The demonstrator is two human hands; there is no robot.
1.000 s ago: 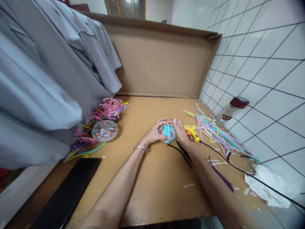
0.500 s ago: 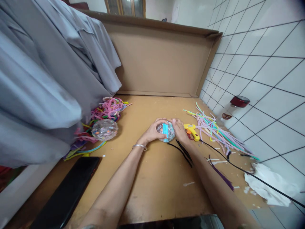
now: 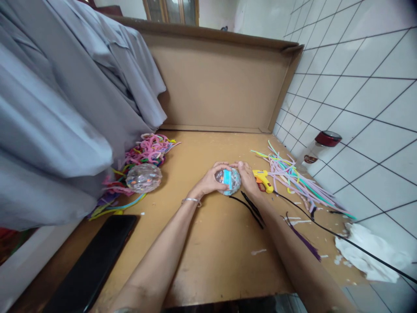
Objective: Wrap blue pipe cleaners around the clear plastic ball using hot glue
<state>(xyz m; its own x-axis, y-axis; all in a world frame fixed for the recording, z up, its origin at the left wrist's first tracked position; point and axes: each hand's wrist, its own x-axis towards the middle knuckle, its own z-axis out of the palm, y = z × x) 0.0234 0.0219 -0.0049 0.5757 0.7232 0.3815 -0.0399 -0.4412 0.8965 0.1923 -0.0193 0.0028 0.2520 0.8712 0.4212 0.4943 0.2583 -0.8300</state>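
A round clear ball with a light blue strip [image 3: 227, 179] rests on the table in the middle of the view. My left hand [image 3: 211, 178] curls round its left side, thumb below and fingers above. On the ball's right side is my right hand [image 3: 246, 175], its fingers extended along the ball's far edge and its thumb raised. Just right of that hand lies a yellow glue gun [image 3: 264, 181]. Black pipe cleaners [image 3: 251, 206] lie below the ball, partly under my right forearm.
Another clear ball [image 3: 143, 178] sits at left beside tangled colourful pipe cleaners [image 3: 153, 150]. A black phone [image 3: 94, 261] lies nearer. To the right are pastel pipe cleaners [image 3: 293, 178], a red-lidded jar [image 3: 314, 150], white tissue [image 3: 368, 252] and the gun's cord. Cardboard [image 3: 221, 82] stands behind.
My right hand has loosened slightly and shifted a little to the right, showing more of the ball's right side. My left hand keeps its hold.
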